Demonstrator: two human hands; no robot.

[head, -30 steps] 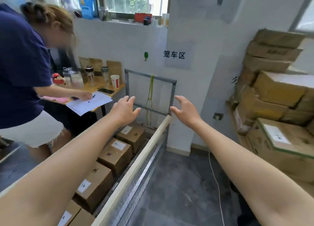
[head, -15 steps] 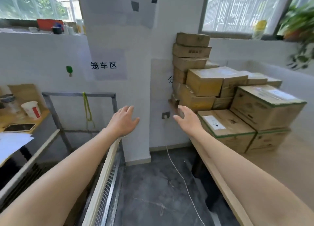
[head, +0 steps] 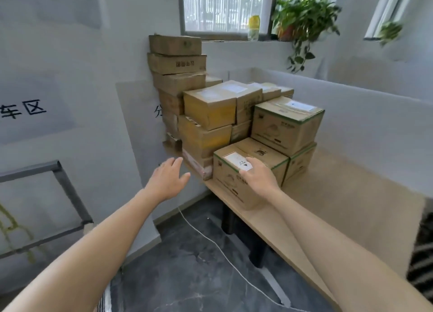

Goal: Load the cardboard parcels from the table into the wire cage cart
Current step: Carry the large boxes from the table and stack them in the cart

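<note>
progress: none lifted yet, parcels (head: 210, 105) stacked on tabletop (head: 339, 194) (cart (head: 71, 191) contents out of view) | right hand (head: 257, 178): fingers flat on nearest box (head: 264, 151) | left hand (head: 168, 180): fingers apart, empty, beside it

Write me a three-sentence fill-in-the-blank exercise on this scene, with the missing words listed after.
1. The right hand rests on the nearest parcel, whose edges carry ____ tape.
2. The left hand is open and holds ____.
3. On the windowsill, a yellow bottle stands beside a potted ____.

Missing words: green; nothing; plant.
</note>
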